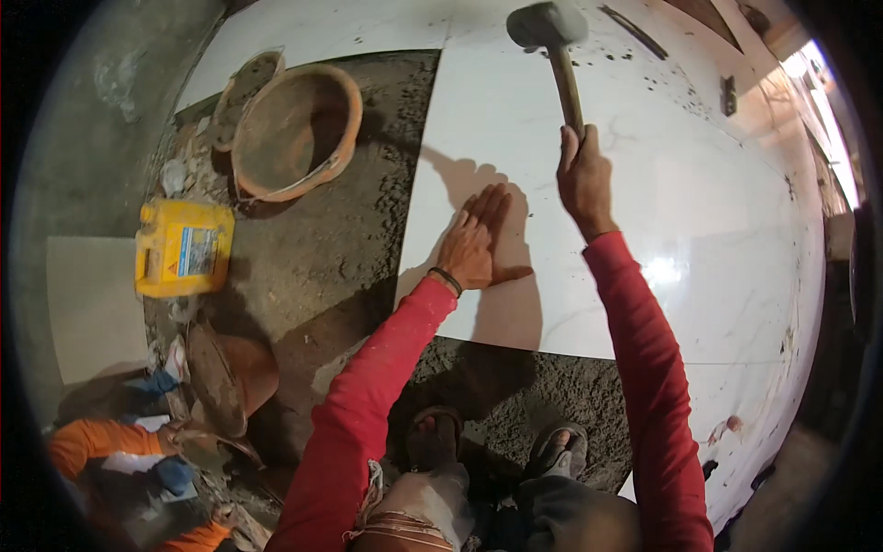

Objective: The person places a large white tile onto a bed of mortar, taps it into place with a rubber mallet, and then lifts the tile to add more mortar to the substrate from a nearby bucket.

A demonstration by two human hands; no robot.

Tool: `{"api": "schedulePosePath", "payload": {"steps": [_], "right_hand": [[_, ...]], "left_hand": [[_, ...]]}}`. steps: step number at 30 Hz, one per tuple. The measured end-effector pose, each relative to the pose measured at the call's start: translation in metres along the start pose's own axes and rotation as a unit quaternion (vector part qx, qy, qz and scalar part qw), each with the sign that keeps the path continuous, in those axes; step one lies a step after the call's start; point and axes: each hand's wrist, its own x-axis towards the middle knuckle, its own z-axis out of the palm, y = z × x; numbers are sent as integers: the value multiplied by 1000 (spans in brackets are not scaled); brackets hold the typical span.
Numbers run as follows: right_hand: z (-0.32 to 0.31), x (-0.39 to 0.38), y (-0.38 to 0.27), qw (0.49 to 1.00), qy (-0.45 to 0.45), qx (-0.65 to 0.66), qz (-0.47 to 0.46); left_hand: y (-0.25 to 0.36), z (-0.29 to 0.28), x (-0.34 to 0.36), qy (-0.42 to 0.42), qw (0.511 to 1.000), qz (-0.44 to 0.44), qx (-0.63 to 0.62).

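Note:
My left hand (pixel 476 241) lies flat on a large white marbled floor tile (pixel 570 276), fingers stretched out and pointing away from me. In my right hand (pixel 586 179) is the wooden handle of a rubber mallet (pixel 549 26), its dark head raised at the top of the view. The fingers wrap round the lower part of the handle. Wet grey mortar (pixel 524 386) borders the tile's near edge, where my sandalled feet stand, and more of it runs along the left edge.
Left of the tile stand a wide orange basin (pixel 299 133), a yellow jerrycan (pixel 187 248) and a tipped brown bucket (pixel 230 373). A person in orange sleeves (pixel 106 442) works at the lower left. A dark bar (pixel 633 30) and crumbs lie on the far tiles.

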Motion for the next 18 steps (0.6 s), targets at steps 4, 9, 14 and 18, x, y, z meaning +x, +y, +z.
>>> {"api": "schedulePosePath", "payload": {"steps": [4,9,14,18], "right_hand": [[-6,2,6,967,-172,-148,111],[-22,3,13,994,-38,-10,98],[-34,10,26,983,-51,-153,86],[-44,18,35,994,1,-6,113]], "left_hand": [[2,1,2,1,1000,-2,-6],[2,0,17,-5,1000,-5,19],[6,-3,27,-16,999,-14,27],[9,-5,29,-19,1000,-12,11]]}}
